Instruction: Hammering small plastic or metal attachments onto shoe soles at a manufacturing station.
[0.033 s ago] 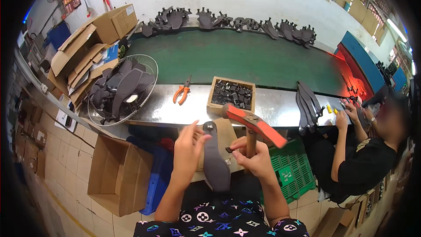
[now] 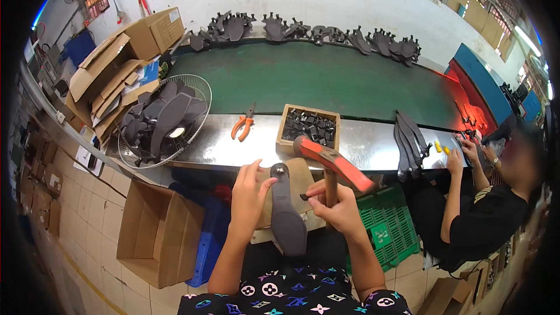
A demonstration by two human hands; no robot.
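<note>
In front of me a dark grey shoe sole (image 2: 287, 221) lies lengthwise on a pale board (image 2: 303, 178), its narrow heel end pointing away and bearing a shiny metal spot. My left hand (image 2: 247, 195) is beside that heel end, fingers stretched and apart, the thumb at the sole's edge; whether it touches is unclear. My right hand (image 2: 338, 207) is closed round the wooden handle of a hammer (image 2: 333, 162) with a red-orange head. Between that hand's thumb and forefinger is also a small black piece (image 2: 304, 197), to the right of the sole.
Beyond the board, a wooden box (image 2: 309, 127) of small black pieces and orange-handled pliers (image 2: 243, 123) rest on a metal ledge before a green belt (image 2: 315, 81). A wire basket (image 2: 201, 90) of soles stands left. Below are a carton (image 2: 157, 233) and green crate (image 2: 388, 227). A co-worker (image 2: 484, 210) sits right.
The hammer head has shifted slightly left, held in my right hand. My left hand remains almost where it was beside the sole.
</note>
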